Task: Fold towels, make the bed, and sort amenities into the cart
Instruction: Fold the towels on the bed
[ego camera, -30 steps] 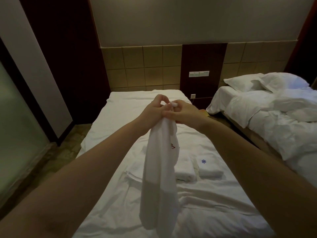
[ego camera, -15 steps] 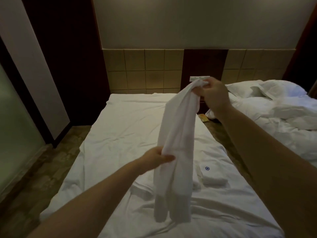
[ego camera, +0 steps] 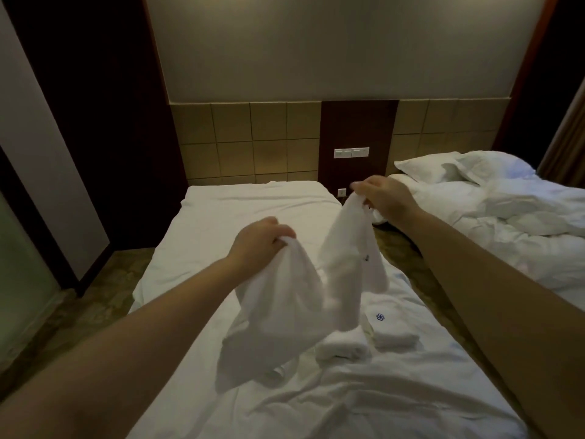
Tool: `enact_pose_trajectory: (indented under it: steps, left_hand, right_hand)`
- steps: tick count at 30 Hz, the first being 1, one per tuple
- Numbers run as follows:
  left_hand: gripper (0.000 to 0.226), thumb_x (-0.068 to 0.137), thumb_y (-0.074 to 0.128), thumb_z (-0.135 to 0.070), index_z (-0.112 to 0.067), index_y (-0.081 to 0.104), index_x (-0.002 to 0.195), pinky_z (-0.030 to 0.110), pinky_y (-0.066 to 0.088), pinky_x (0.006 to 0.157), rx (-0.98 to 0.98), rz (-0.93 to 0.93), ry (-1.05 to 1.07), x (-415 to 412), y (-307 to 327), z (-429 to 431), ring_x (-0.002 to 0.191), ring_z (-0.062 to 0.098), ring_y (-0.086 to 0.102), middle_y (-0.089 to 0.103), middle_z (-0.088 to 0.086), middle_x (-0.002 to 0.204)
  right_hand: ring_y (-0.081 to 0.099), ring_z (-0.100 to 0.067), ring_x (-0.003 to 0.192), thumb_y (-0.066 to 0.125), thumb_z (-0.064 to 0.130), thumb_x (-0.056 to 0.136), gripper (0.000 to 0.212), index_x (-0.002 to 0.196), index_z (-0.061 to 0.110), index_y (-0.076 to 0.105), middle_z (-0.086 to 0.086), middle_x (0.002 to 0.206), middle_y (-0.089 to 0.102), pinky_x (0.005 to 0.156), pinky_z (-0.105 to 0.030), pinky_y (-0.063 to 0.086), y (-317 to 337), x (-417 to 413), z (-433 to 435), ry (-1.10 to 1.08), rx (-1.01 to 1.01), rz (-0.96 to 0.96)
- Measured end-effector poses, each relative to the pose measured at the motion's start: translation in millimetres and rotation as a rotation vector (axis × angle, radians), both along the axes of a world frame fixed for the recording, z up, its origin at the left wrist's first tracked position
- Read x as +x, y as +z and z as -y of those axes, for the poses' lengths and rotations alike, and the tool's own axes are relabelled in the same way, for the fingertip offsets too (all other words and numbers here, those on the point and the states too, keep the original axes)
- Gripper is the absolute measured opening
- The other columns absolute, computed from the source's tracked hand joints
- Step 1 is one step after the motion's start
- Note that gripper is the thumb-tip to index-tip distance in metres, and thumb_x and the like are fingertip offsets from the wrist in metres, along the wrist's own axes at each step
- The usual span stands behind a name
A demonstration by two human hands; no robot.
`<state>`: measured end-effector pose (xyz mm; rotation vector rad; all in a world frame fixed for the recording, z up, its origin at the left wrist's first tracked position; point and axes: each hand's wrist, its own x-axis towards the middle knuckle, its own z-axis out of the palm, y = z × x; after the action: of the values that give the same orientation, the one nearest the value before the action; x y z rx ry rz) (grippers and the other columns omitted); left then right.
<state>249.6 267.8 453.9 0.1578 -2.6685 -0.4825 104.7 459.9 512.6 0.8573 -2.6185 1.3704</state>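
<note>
We are holding a white towel [ego camera: 278, 312] in the air over the left bed [ego camera: 247, 213], our left hand [ego camera: 262, 240] clamping one bunched edge in curled fingers, our right hand [ego camera: 384, 198] pinching another, farther right. We are judging this the towel-folding step; the next move calls for drawing the corners apart until the cloth hangs flat, clear of the folded towels [ego camera: 392, 331] on the sheet below.

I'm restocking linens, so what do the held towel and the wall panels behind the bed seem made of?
Towel: soft white cloth, probably cotton; it hangs limp and bunches. Wall panels: matte tan squares with recessed seams, tile or padded covering, cannot tell which.
</note>
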Motion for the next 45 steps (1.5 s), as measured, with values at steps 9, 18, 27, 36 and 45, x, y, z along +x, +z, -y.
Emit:
enact_pose_trajectory:
  steps: [9, 18, 27, 36, 45]
  left_hand:
    - [0.025, 0.083, 0.067, -0.038, -0.014, 0.062, 0.078, 0.021, 0.032, 0.059, -0.148, -0.178, -0.037, -3, 34, -27, 0.065, 0.011, 0.045, 0.054, -0.003, 0.072]
    - [0.033, 0.078, 0.074, -0.022, -0.025, 0.047, 0.06, 0.018, 0.029, 0.055, 0.135, 0.135, -0.101, 16, 32, -9, 0.058, 0.007, 0.039, 0.045, -0.01, 0.06]
    - [0.016, 0.093, 0.056, -0.01, -0.016, 0.056, 0.078, 0.026, 0.055, 0.068, 1.317, -0.047, 0.001, 45, -11, 19, 0.071, 0.011, 0.058, 0.059, -0.002, 0.074]
    - [0.02, 0.099, 0.041, -0.011, -0.021, 0.049, 0.083, 0.023, 0.036, 0.057, 0.939, -0.176, 0.073, 16, 0, -54, 0.066, 0.013, 0.042, 0.048, 0.0, 0.074]
    - [0.021, 0.092, 0.054, -0.004, -0.022, 0.064, 0.088, 0.02, 0.047, 0.064, 0.839, -0.103, -0.312, 27, 61, -104, 0.067, 0.006, 0.055, 0.059, -0.004, 0.079]
  right_hand:
    - [0.06, -0.014, 0.079, 0.054, 0.03, 0.095, 0.024, 0.083, 0.011, 0.064, -0.002, 0.08, 0.062, 0.072, -0.019, 0.052, -27, 55, 30, 0.371, -0.092, 0.406]
    - [0.058, -0.017, 0.081, 0.073, 0.017, 0.081, 0.021, 0.095, 0.003, 0.067, -0.003, 0.083, 0.063, 0.073, -0.025, 0.048, -40, 71, 40, 0.484, 0.049, 0.166]
    - [0.059, -0.016, 0.084, 0.071, 0.018, 0.083, 0.01, 0.085, 0.021, 0.062, 0.003, 0.085, 0.061, 0.076, -0.023, 0.051, -50, 59, 21, 0.412, 0.03, 0.181]
    - [0.057, -0.013, 0.088, 0.063, 0.026, 0.089, 0.009, 0.087, 0.017, 0.065, -0.001, 0.092, 0.062, 0.077, -0.021, 0.047, -36, 64, -5, 0.464, 0.043, 0.276]
    - [0.061, -0.017, 0.077, 0.06, 0.002, 0.089, 0.014, 0.094, 0.014, 0.054, -0.008, 0.088, 0.058, 0.07, -0.024, 0.056, -17, 54, -46, 0.541, -0.227, 0.477]
